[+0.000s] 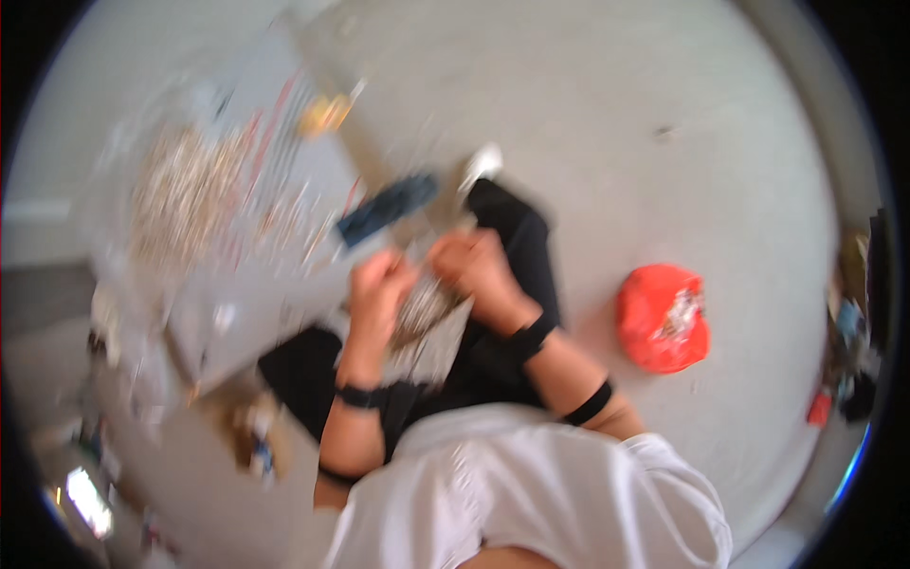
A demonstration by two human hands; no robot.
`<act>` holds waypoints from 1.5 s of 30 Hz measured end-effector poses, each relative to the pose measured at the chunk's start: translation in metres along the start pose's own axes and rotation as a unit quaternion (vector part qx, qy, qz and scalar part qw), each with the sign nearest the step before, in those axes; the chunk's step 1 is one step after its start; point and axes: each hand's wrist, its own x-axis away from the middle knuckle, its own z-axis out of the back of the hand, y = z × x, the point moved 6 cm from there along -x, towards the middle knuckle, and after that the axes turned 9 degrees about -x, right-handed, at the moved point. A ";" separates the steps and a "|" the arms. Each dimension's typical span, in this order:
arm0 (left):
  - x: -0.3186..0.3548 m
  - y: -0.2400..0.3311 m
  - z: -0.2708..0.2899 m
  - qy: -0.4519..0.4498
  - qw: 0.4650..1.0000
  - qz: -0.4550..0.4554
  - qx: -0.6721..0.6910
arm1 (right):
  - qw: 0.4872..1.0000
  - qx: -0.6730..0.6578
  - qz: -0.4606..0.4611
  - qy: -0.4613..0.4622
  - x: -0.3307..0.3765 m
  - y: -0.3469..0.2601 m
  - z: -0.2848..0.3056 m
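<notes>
hands, left hand [379, 284] and right hand [474, 261], are pinching a blurry clear bag [427, 327] by its top, its length hanging down toward the lap.

A bright orange-red bag [662, 318] lies on pale grey carpet [588, 123], beside black trousers [517, 237], a white shirt [531, 493] and black wristbands [360, 395].

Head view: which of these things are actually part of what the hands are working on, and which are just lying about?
In hand:
- left hand and right hand, both gripping the grey sheet on the lap; blur hides what it is

Lying about:
- orange bag on the carpet
- dark blue object
- board strewn with small pieces
</notes>
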 end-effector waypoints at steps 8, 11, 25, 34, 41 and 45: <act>-0.005 0.009 -0.018 -0.016 0.999 -0.031 0.020 | 0.997 0.046 -0.019 -0.057 -0.011 0.015 0.004; -0.013 0.013 -0.027 -0.059 0.995 -0.034 0.078 | 0.997 0.046 -0.007 -0.057 -0.009 -0.003 0.008; -0.005 0.021 -0.023 -0.021 0.995 -0.026 0.099 | 0.935 0.308 0.167 -0.060 -0.012 -0.024 -0.009; 0.008 0.042 -0.005 0.172 0.793 -0.411 -0.416 | 0.781 0.576 0.238 0.018 0.005 -0.013 -0.030; -0.004 0.063 -0.023 0.076 0.802 -0.447 -0.390 | 0.689 0.661 0.296 -0.013 -0.001 -0.020 -0.025; -0.027 0.064 -0.041 0.059 0.832 -0.431 -0.344 | 0.729 0.596 0.325 0.079 0.008 -0.045 -0.015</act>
